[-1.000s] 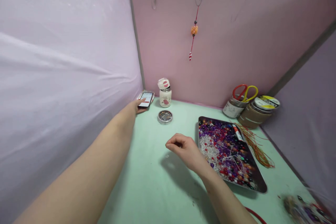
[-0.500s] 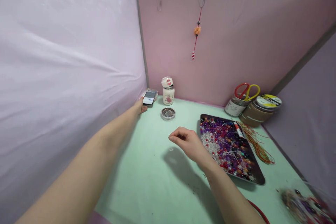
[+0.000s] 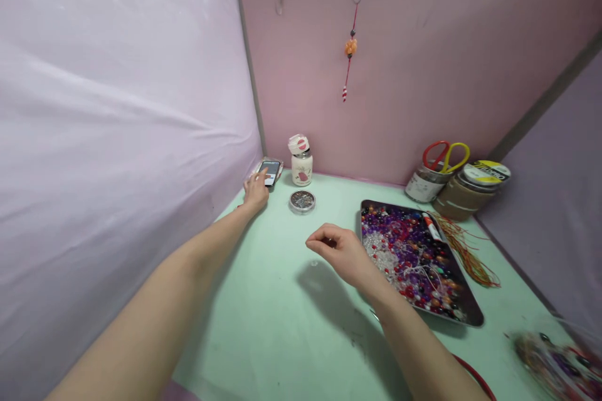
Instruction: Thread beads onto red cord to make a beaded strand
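My left hand (image 3: 256,191) reaches to the far left corner of the table, one finger stretched out onto the screen of a phone (image 3: 269,171) lying flat there. My right hand (image 3: 339,254) hovers over the green table (image 3: 282,326) near the middle, its fingers curled in a loose pinch; what is in them, if anything, I cannot make out. It sits just left of a dark metal tray (image 3: 473,316) filled with purple, red and clear beads (image 3: 404,250).
A small white jar with a tilted lid (image 3: 301,163) and a round flat tin (image 3: 301,201) stand near the phone. Red and yellow scissors in a can (image 3: 430,175), tape rolls (image 3: 470,191), orange threads (image 3: 463,250) and a hanging bead charm (image 3: 348,50) are at the back.
My left hand has lifted a little and its finger now rests on the phone's screen. The right hand has barely shifted. The view moved slightly.
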The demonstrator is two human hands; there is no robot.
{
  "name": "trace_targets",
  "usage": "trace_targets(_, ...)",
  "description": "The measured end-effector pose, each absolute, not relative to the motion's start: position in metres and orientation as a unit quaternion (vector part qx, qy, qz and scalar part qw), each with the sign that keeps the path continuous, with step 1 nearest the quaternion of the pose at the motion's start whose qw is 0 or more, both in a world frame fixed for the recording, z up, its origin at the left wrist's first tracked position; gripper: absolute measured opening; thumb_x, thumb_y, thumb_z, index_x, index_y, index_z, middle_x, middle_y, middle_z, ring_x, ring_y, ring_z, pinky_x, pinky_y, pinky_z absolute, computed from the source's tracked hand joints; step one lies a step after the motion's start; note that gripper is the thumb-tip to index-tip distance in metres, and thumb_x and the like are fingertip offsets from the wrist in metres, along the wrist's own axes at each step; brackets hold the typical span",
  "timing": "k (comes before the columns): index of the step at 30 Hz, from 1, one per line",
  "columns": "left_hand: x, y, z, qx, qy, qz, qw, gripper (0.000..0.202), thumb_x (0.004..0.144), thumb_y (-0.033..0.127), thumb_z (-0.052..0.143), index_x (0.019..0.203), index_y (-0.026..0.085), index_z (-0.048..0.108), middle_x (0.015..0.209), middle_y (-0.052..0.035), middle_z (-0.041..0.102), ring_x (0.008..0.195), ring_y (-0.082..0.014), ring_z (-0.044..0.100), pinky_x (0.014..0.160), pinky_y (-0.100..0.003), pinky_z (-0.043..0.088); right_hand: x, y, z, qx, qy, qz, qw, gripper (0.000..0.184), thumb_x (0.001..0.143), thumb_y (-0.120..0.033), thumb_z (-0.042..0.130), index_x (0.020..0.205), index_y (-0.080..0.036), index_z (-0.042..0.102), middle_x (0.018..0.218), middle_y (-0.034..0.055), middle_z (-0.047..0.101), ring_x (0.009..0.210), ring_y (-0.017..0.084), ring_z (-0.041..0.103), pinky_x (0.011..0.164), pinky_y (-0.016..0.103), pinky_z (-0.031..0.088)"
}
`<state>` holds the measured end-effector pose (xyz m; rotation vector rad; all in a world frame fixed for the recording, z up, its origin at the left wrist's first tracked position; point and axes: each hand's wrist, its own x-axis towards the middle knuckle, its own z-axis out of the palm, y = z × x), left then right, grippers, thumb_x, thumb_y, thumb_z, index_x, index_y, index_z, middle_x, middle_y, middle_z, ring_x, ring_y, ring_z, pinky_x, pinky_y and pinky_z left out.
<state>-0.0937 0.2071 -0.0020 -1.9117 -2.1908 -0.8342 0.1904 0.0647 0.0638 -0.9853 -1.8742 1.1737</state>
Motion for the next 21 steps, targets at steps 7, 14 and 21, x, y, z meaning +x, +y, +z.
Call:
trace_targets(7, -0.093, 0.215, -0.01, -0.631, -0.725, -0.27, 0.061, 0.072, 0.07, 0.006, 0.041, 0.139, 0.021, 0.03, 0.132, -0.0093, 0.051, 0.13, -0.0244, 0.031, 0.104, -0.044, 0.025, 0.189, 0.065, 0.064, -0.386, -0.724, 0.456, 0.345, 0.012, 0.077, -0.023, 0.058, 0.071, -0.019, 0.067, 0.076, 0.0012, 0.063, 0.07, 0.013, 0.055, 0.065, 0.025, 0.041)
trace_targets(14, -0.091, 0.219, -0.012, -0.625, -0.736, -0.255, 0.058, 0.072, 0.071, 0.006, 0.04, 0.141, 0.023, 0.028, 0.13, -0.0097, 0.052, 0.13, -0.024, 0.031, 0.104, -0.044, 0.024, 0.189, 0.066, 0.063, -0.389, -0.728, 0.449, 0.342, 0.013, 0.078, -0.025, 0.057, 0.072, -0.019, 0.067, 0.076, 0.0019, 0.063, 0.069, 0.013, 0.055, 0.065, 0.025, 0.042)
trace_targets(21, -0.092, 0.22, -0.009, -0.612, -0.747, -0.25, 0.065, 0.073, 0.071, 0.006, 0.039, 0.141, 0.023, 0.028, 0.133, -0.0102, 0.049, 0.13, -0.0239, 0.031, 0.104, -0.043, 0.025, 0.19, 0.066, 0.063, -0.385, -0.732, 0.45, 0.337, 0.013, 0.079, -0.024, 0.057, 0.072, -0.019, 0.067, 0.077, 0.002, 0.064, 0.07, 0.013, 0.055, 0.065, 0.026, 0.042)
